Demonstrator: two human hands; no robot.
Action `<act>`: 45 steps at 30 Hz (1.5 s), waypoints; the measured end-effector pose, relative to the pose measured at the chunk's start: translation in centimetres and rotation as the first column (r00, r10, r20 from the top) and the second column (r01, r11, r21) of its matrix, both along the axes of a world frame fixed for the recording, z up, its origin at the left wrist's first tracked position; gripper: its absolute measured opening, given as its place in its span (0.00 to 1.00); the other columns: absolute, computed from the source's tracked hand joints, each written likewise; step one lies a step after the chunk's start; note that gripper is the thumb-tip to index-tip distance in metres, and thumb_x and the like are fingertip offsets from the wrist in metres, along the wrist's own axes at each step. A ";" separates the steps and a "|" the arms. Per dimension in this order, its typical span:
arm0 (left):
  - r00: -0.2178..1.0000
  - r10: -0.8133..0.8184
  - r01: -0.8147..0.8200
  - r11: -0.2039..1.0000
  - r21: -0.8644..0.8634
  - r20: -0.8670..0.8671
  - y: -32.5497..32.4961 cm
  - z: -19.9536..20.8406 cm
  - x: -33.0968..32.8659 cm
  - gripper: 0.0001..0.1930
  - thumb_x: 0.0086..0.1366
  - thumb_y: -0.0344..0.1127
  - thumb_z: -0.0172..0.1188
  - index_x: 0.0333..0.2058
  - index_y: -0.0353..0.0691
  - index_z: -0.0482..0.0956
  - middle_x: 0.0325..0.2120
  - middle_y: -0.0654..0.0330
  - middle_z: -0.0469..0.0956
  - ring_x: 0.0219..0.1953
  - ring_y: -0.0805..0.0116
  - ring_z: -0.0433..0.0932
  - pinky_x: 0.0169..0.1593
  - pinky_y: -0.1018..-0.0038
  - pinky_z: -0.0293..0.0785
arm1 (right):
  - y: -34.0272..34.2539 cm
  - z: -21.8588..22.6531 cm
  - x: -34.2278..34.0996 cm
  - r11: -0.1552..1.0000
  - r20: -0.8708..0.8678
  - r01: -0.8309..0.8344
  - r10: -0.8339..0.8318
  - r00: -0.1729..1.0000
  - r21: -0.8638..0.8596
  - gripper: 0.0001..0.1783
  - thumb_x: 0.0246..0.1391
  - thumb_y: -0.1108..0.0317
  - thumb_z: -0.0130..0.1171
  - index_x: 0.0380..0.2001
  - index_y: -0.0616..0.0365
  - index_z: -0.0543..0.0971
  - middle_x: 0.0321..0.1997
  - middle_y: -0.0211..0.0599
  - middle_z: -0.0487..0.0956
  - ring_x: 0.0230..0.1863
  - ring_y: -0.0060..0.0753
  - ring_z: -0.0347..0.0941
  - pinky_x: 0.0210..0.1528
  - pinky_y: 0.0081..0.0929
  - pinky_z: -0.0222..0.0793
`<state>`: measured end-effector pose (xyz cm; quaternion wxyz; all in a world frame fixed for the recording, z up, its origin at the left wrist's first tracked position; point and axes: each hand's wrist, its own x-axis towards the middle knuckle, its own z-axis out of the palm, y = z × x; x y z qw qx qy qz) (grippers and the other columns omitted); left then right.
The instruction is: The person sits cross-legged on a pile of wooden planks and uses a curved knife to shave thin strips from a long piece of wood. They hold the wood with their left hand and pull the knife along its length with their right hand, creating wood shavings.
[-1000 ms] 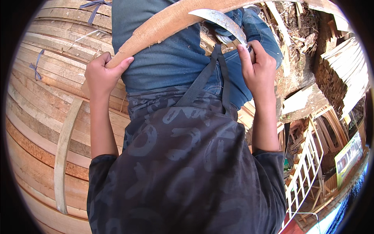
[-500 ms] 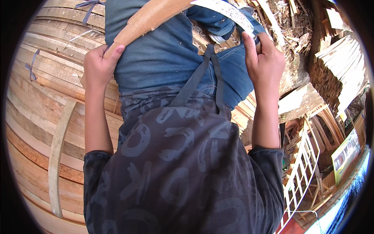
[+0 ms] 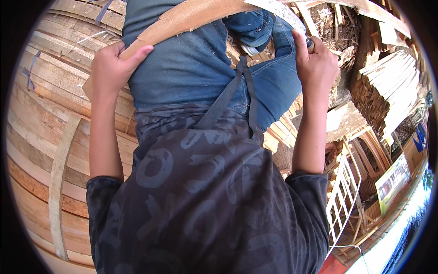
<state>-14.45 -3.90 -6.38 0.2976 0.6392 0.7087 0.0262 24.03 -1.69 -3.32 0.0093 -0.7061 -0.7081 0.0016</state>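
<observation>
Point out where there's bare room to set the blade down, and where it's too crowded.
Little is free. The left hand grips the curved wooden piece lying across the lap; the right hand holds the blade. The flattest open patch is the stacked planks left of the left forearm, beside the loose curved strip. Right of the right forearm, offcuts and slat bundles crowd everything.

A curved wooden piece (image 3: 182,20) is gripped at its lower end by the left hand (image 3: 112,68), across denim-clad thighs. A blade (image 3: 278,9) is held by the right hand (image 3: 315,61). Stacked planks (image 3: 41,137) are seen at the left.
</observation>
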 end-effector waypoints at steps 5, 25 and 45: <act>0.997 0.048 -0.050 0.998 0.039 0.053 -0.1 0.5 1.0 0.32 0.52 0.59 0.70 0.16 0.32 0.72 0.09 0.56 0.66 0.14 0.71 0.64 0.21 0.71 0.62 | 1.7 -0.6 0.3 0.998 0.088 0.038 -0.041 0.995 0.041 0.38 0.52 0.28 0.51 0.16 0.55 0.77 0.15 0.43 0.77 0.22 0.50 0.76 0.25 0.41 0.70; 0.988 0.004 0.019 0.989 -0.145 0.157 1.3 -0.3 -0.9 0.37 0.49 0.68 0.67 0.12 0.33 0.68 0.09 0.58 0.64 0.15 0.70 0.64 0.21 0.69 0.62 | -2.1 0.6 0.2 0.970 -0.591 0.206 -0.242 0.770 -0.129 0.16 0.60 0.59 0.61 0.36 0.64 0.77 0.12 0.27 0.64 0.17 0.18 0.57 0.21 0.22 0.55; 0.901 0.032 0.102 0.954 -0.283 0.432 2.8 -2.8 -3.4 0.34 0.56 0.67 0.64 0.11 0.45 0.60 0.11 0.73 0.55 0.15 0.81 0.56 0.17 0.76 0.52 | -1.0 -0.5 2.8 0.996 -0.192 0.024 -0.007 0.981 0.082 0.16 0.61 0.54 0.56 0.35 0.58 0.77 0.17 0.41 0.77 0.20 0.46 0.77 0.23 0.36 0.69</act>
